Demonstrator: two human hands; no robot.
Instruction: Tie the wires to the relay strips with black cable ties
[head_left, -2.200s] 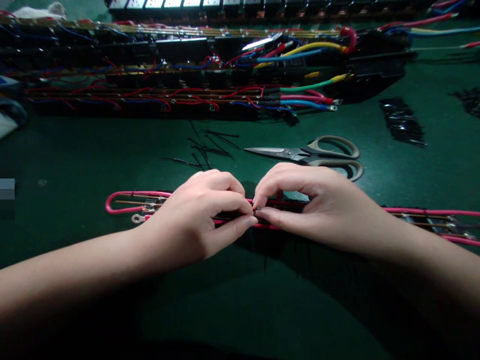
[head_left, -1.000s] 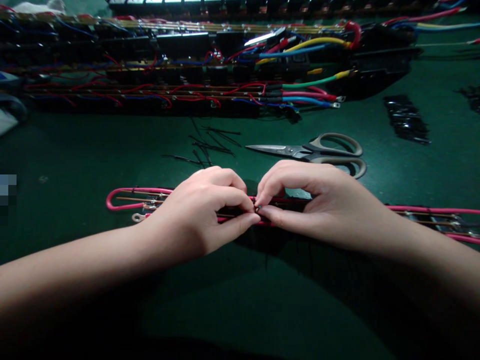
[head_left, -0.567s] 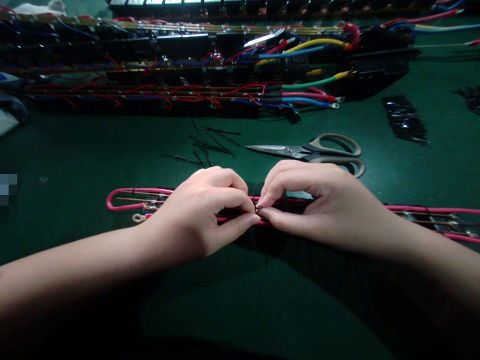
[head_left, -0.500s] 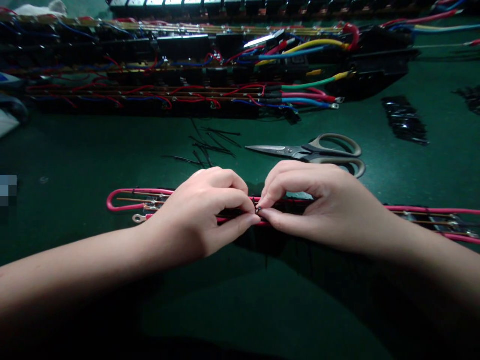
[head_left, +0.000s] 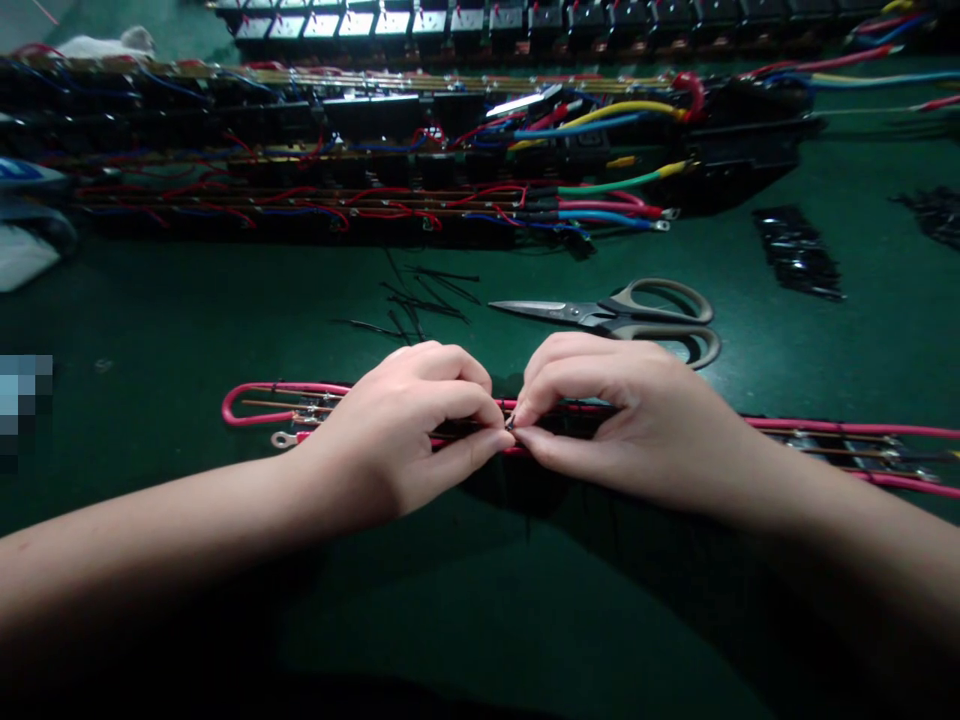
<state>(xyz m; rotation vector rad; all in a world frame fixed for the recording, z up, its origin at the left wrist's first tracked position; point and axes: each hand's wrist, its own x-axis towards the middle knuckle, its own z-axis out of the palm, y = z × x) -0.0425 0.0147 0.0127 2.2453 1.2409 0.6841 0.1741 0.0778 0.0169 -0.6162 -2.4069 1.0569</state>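
A long strip assembly with a pink wire (head_left: 259, 398) looped at its left end lies across the green mat in front of me. My left hand (head_left: 405, 430) and my right hand (head_left: 615, 415) meet over its middle, fingertips almost touching. Both hands are closed in a pinch on a small black cable tie (head_left: 511, 424) at the strip. A metal ring terminal (head_left: 283, 439) sticks out at the strip's left end. The strip's right part (head_left: 862, 445) runs off toward the right edge.
Grey-handled scissors (head_left: 637, 315) lie just behind my right hand. Loose black cable ties (head_left: 420, 295) are scattered behind my left hand. Further back lie rows of wired strips with coloured cables (head_left: 600, 190). A dark pile of ties (head_left: 799, 255) sits at the right.
Both hands keep the same pinch at the strip's middle. The view has tipped slightly, so everything sits a little lower in the picture.
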